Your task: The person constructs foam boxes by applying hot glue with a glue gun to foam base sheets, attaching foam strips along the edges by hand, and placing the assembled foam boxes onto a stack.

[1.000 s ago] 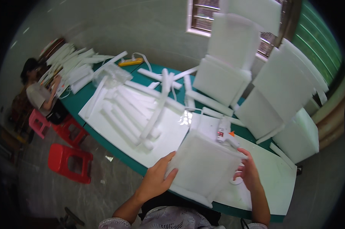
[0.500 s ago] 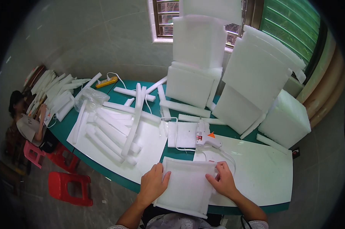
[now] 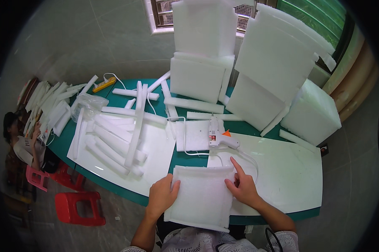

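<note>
Close to the person, a flat square tray of white foam with raised edges (image 3: 202,197) is lying at the near edge of the green worktop (image 3: 179,158), partly on a big white sheet (image 3: 282,172). The left hand (image 3: 161,196) is pressing on the tray's left edge, fingers spread open and thumb on top, not closed around anything. The right hand (image 3: 243,188) is resting on the tray's right side with its pointing finger sticking up toward the far corner and the other fingers loosely curled; it is gripping nothing. Just past the tray, a white glue gun with an orange tip (image 3: 218,136) is lying on the worktop, and its white cord (image 3: 185,143) is looping beside a small white foam square (image 3: 194,135). To the left, many long white foam strips (image 3: 118,138) are lying on another white sheet, near a clear plastic bag (image 3: 85,106). Farther back, a yellow power strip (image 3: 104,84) is sitting at the worktop's far edge. Big white foam blocks (image 3: 277,84) are leaning against the wall. On the far left, another person (image 3: 19,143) is sitting near red plastic stools (image 3: 78,206).
</note>
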The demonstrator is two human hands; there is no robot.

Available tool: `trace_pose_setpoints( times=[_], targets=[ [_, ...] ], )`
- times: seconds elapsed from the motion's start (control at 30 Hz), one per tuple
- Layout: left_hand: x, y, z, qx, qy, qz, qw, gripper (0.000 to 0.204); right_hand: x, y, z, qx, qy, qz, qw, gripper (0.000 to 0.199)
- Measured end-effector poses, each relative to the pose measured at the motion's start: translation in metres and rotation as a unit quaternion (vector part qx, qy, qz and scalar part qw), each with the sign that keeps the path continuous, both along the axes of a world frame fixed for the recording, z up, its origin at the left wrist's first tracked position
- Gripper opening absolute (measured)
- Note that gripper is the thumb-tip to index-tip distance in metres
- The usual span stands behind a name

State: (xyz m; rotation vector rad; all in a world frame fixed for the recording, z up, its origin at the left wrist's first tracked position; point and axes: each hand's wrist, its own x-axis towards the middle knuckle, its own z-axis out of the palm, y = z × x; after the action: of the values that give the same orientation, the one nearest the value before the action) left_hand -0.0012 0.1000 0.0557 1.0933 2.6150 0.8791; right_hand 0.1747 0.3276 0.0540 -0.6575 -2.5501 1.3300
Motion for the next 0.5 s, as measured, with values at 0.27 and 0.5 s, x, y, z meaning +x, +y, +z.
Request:
trace_pose_setpoints(
  times=[0.27,0.5],
  targets=[
    [0.001,0.002,-0.007,0.008,0.028,0.004,1.000,0.026,0.010,0.018,0.012,-0.054,-0.051,0.005,0.997,0.073],
    [0.003,-0.010,0.001,-0.017,-0.014,0.071,0.997,0.025,0.017,0.046,0.021,0.003,0.014,-0.055,0.998,0.057]
  ],
)
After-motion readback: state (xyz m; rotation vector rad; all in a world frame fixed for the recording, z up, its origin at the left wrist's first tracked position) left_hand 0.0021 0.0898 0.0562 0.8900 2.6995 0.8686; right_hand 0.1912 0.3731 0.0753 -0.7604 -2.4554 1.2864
